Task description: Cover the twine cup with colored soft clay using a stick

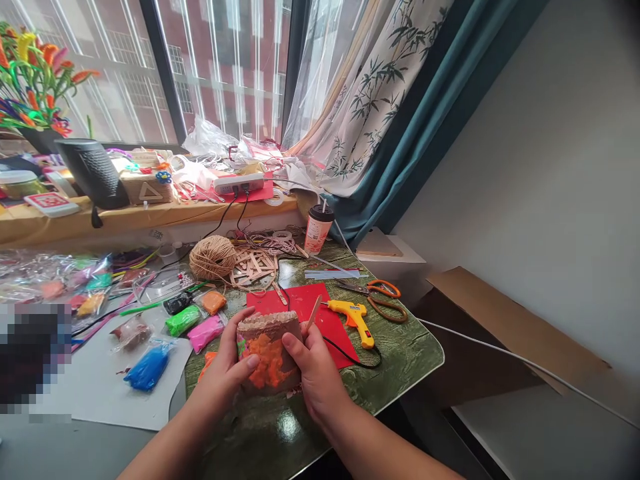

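Note:
Between my two hands is a small brown round pot (250, 331) with a rough, braided-looking rim. A patch of orange clay (267, 360) covers its front, and a bit of green and pink shows at its left side. My left hand (233, 363) grips the left side, thumb on the front. My right hand (315, 363) holds the right side, its thumb at the edge of the orange patch. A flat wooden craft stick (315, 309) pokes up from the right fingers. Behind the pot lies red paper (310, 297), with a yellow glue gun (353, 320) on its right edge.
Orange-handled scissors (383, 290) lie right of the glue gun. A twine ball (213, 258), wooden sticks (254, 267) and a lidded paper cup (319, 229) stand farther back. At left, bagged clay packs (150, 365) rest on and around a white sheet (100, 407).

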Available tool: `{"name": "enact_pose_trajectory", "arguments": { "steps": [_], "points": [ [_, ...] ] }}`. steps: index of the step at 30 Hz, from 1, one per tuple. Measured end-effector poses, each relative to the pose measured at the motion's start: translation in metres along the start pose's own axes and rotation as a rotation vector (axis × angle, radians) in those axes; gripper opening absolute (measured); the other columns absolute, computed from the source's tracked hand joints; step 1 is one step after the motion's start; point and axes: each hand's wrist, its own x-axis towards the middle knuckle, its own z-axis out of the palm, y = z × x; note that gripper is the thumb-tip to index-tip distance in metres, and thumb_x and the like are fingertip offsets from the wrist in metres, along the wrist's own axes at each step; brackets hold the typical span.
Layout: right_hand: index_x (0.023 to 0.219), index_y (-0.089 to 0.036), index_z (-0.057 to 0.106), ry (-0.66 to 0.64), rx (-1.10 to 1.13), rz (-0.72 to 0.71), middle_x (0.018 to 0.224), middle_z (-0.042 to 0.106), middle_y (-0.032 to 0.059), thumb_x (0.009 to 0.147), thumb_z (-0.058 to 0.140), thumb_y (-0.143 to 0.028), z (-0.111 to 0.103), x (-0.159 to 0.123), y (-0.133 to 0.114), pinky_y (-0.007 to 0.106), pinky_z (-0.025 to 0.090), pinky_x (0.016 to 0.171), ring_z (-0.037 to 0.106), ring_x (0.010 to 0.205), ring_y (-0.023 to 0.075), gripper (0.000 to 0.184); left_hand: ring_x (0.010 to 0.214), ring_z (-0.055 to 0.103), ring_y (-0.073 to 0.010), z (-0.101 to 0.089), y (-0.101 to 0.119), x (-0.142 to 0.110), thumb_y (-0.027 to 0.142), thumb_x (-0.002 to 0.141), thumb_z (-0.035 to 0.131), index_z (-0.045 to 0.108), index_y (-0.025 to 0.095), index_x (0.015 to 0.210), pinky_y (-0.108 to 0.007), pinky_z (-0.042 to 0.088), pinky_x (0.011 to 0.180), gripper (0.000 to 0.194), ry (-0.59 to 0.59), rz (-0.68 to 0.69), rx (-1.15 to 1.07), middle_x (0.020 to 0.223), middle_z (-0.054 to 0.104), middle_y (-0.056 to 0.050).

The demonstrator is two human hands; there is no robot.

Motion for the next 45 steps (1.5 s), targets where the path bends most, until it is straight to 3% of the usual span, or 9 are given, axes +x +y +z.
{"name": "enact_pose_trajectory", "arguments": {
  "steps": [9,14,17,21,24,28,32,40,45],
  "points": [
    [0.098,-0.024,0.056,0.000,0.003,-0.053,0.090,0.078,0.0008,0.068,0.101,-0.056,-0.007,0.001,0.014,0.031,0.059,0.070,0.075,0.077,0.0209,0.063,0.134,0.066,-0.0412,-0.003,-0.005,-0.003,0.061,0.080,0.085,0.036,0.029,0.162,-0.052,0.054,0.112,0.101,-0.109,-0.069,0.014,0.159,0.058,-0.016],
    [0.096,-0.023,0.058,-0.079,0.053,-0.013,0.095,0.080,0.0041,0.067,0.102,-0.056,-0.020,0.011,0.004,0.036,0.060,0.079,0.076,0.085,0.0243,0.062,0.153,0.051,-0.0424,-0.009,-0.003,0.006,0.070,0.079,0.083,0.040,0.031,0.166,-0.057,0.045,0.122,0.104,-0.120,-0.025,-0.099,0.171,0.048,-0.015],
    [0.097,-0.024,0.058,-0.041,0.002,-0.127,0.102,0.079,0.0044,0.064,0.103,-0.056,-0.031,0.022,0.002,0.038,0.060,0.086,0.076,0.096,0.0265,0.065,0.143,0.062,-0.0365,-0.025,0.010,0.018,0.074,0.087,0.074,0.063,0.030,0.147,-0.050,0.055,0.113,0.076,0.082,-0.012,-0.177,0.161,0.061,-0.014],
    [0.107,-0.025,0.059,-0.076,-0.112,-0.340,0.122,0.076,0.0082,0.060,0.107,-0.046,-0.041,0.034,0.005,0.043,0.057,0.100,0.071,0.116,0.0305,0.070,0.106,0.077,-0.0295,-0.047,0.030,0.028,0.070,0.082,0.081,0.083,0.023,0.106,-0.038,0.062,0.086,0.053,0.370,-0.020,0.045,0.111,0.085,-0.010],
    [0.109,-0.026,0.058,-0.120,-0.156,-0.353,0.129,0.073,0.0097,0.062,0.106,-0.043,-0.045,0.038,0.007,0.048,0.053,0.110,0.068,0.126,0.0329,0.069,0.087,0.077,-0.0273,-0.058,0.038,0.028,0.068,0.083,0.078,0.083,0.024,0.089,-0.036,0.060,0.074,0.045,0.264,0.003,0.391,0.091,0.085,-0.006],
    [0.105,-0.028,0.055,-0.182,-0.170,-0.380,0.142,0.062,0.0076,0.056,0.109,-0.031,-0.058,0.040,0.009,0.048,0.049,0.117,0.061,0.137,0.0319,0.073,0.097,0.077,-0.0293,-0.069,0.034,0.028,0.052,0.080,0.082,0.081,0.029,0.093,-0.038,0.060,0.083,0.027,-0.201,0.157,0.830,0.104,0.084,-0.005],
    [0.100,-0.028,0.049,-0.182,-0.206,-0.313,0.137,0.060,0.0053,0.054,0.109,-0.026,-0.077,0.041,0.010,0.048,0.051,0.115,0.063,0.134,0.0301,0.075,0.128,0.070,-0.0376,-0.074,0.018,0.030,0.030,0.061,0.091,0.076,0.029,0.130,-0.049,0.056,0.108,0.071,-0.425,0.145,1.048,0.137,0.076,-0.011],
    [0.101,-0.028,0.050,-0.185,-0.342,-0.346,0.138,0.059,0.0094,0.058,0.106,-0.057,-0.098,0.031,-0.004,0.052,0.046,0.118,0.063,0.133,0.0326,0.076,0.113,0.077,-0.0348,-0.073,0.021,0.032,0.038,0.083,0.070,0.076,0.024,0.119,-0.047,0.061,0.097,0.039,-0.357,0.192,1.052,0.121,0.080,-0.012],
    [0.086,-0.025,0.060,0.044,-0.582,-0.477,0.084,0.061,0.0024,0.106,0.052,-0.071,-0.097,0.011,-0.026,0.034,0.055,0.075,0.060,0.076,0.0200,0.050,0.113,0.075,-0.0262,-0.063,0.035,0.019,0.041,0.098,0.064,0.064,0.029,0.131,-0.033,0.063,0.086,0.036,-0.112,0.439,0.804,0.127,0.076,-0.008]
  ]
}}
